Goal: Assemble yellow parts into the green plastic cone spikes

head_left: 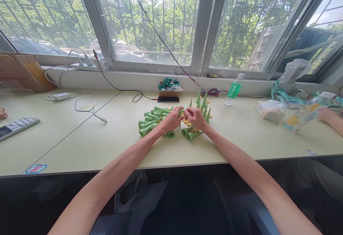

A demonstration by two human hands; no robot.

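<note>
I find the left hand (pixel 173 118) closed on a green cone (pixel 181 111); the right hand (pixel 195 117) is pinched beside it, contents hidden. Right of both hands, a bottle (pixel 233 90) bears white label characters, illegible to me.

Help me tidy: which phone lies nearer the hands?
The black phone beyond the left hand, by the box; the other phone lies far left.

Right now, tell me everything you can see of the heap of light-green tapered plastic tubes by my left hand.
The heap of light-green tapered plastic tubes rests on the pale yellowish tabletop. Its pieces lie on their sides, crowded and overlapping; several show round, hollow wide ends facing left or toward you. Your left hand hides part of it; whether they touch is unclear.
</note>
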